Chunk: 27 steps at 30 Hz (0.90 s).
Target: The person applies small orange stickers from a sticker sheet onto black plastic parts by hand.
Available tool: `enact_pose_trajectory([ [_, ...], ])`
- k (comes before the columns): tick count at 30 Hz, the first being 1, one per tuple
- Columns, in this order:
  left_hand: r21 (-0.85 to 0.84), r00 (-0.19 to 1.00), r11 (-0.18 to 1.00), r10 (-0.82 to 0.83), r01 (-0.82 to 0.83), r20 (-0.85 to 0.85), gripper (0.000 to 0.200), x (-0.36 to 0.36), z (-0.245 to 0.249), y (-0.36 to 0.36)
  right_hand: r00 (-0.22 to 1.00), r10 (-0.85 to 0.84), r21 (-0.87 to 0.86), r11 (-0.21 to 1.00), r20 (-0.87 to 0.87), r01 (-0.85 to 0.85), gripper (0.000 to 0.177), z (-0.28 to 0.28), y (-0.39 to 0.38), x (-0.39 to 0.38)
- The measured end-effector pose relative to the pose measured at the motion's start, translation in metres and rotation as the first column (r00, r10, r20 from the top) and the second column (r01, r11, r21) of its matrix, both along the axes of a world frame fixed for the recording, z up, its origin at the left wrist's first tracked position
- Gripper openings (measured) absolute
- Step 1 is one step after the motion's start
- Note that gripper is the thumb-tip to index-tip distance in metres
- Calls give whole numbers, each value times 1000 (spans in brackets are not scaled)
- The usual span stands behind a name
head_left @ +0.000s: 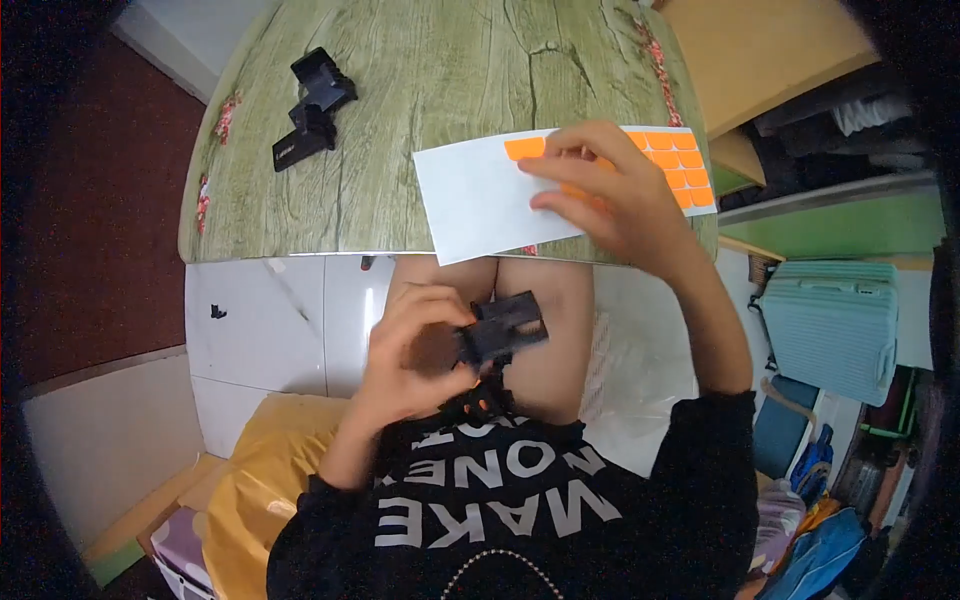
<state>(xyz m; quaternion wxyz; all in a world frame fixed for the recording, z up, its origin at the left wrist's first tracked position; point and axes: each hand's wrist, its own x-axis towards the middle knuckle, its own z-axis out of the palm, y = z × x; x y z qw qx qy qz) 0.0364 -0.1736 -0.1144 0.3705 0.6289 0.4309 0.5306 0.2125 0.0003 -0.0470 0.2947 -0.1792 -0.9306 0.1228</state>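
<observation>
My left hand (410,350) is closed around a black plastic part (508,328) with a slot in its end, held above my lap. Over the table edge, my right hand (625,190) reaches across a white sticker sheet (475,200). Its index fingertip is at the lower edge of an orange sticker (524,148), while the thumb sits apart below. More orange stickers (675,160) fill the right end of the sheet, some hidden by the hand. Below my left hand, a black item with orange spots (478,403) rests at my lap, partly covered.
Several black plastic parts (318,100) lie together on the wood-patterned table (450,90) at its far left. A small black piece (218,312) is on the tiled floor. To the right stand a mint suitcase (835,320) and shelves; yellow fabric (260,480) is at lower left.
</observation>
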Motion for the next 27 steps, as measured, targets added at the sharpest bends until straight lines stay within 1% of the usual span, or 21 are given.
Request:
enact_pose_trajectory([
  [1, 44, 935, 994, 108, -99, -337, 50, -2, -6, -1, 999, 19, -108, 994, 50, -13, 25, 2, 5, -5],
  [2, 52, 931, 993, 116, -105, -346, 50, -2, -11, 0, 999, 25, -101, 995, 40, -21, 25, 2, 13, -9],
  [4, 212, 877, 959, 263, -190, -403, 52, 5, -22, 0, 990, 80, -200, 978, 119, -54, 25, 0, 28, -13],
  [6, 377, 806, 891, 409, -252, -428, 56, 12, -27, 5, 970, 140, -293, 953, 197, -78, 25, -1, 39, -15],
  [7, 382, 802, 888, 417, -257, -427, 56, 14, -23, 9, 970, 145, -288, 954, 195, -85, 25, -1, 42, -15],
  [11, 577, 635, 730, 650, -367, -417, 65, 21, 3, 24, 981, 178, -183, 970, 74, -162, 22, -8, 44, -13],
  [12, 578, 632, 726, 654, -372, -415, 65, 21, 2, 28, 980, 184, -181, 969, 75, -168, 22, -10, 44, -15],
  [14, 528, 609, 777, 611, -342, -505, 65, 18, -2, 36, 983, 158, -1, 987, 93, -158, 19, -12, 43, -17],
  [16, 478, 582, 823, 559, -306, -591, 66, 15, -6, 43, 988, 121, 185, 973, 96, -137, 16, -11, 43, -20],
  [17, 484, 578, 821, 562, -303, -591, 66, 13, -8, 43, 981, 41, 2, 999, 188, -42, 14, -2, 45, -20],
  [18, 482, 594, 824, 555, -297, -583, 65, 12, -10, 42, 956, -17, -172, 983, 291, 70, 12, 7, 49, -22],
  [19, 482, 608, 825, 550, -293, -572, 65, 11, -12, 42, 958, -14, -166, 984, 287, 64, 12, 12, 58, -30],
  [21, 488, 639, 826, 542, -284, -546, 65, 11, -12, 45, 998, -47, -401, 914, 45, 61, 12, 22, 83, -51],
  [22, 496, 636, 821, 548, -282, -544, 65, 12, -10, 47, 990, 101, -417, 899, -98, -133, 14, 24, 82, -69],
  [23, 504, 661, 811, 555, -297, -504, 65, 13, -8, 48, 940, 240, -407, 854, -241, -323, 16, 25, 79, -94],
  [24, 509, 686, 803, 560, -310, -465, 65, 15, -6, 47, 916, 352, -312, 863, -193, -397, 19, 22, 80, -115],
  [25, 513, 709, 796, 561, -321, -427, 65, 16, -3, 46, 908, 407, -234, 878, -95, -418, 19, 19, 78, -133],
  [26, 517, 732, 790, 560, -329, -388, 65, 15, -2, 45, 894, 447, -156, 884, 7, -441, 20, 18, 78, -146],
  [27, 526, 755, 765, 579, -371, -310, 63, 14, -1, 43, 897, 441, -148, 887, 0, -436, 20, 21, 79, -152],
])
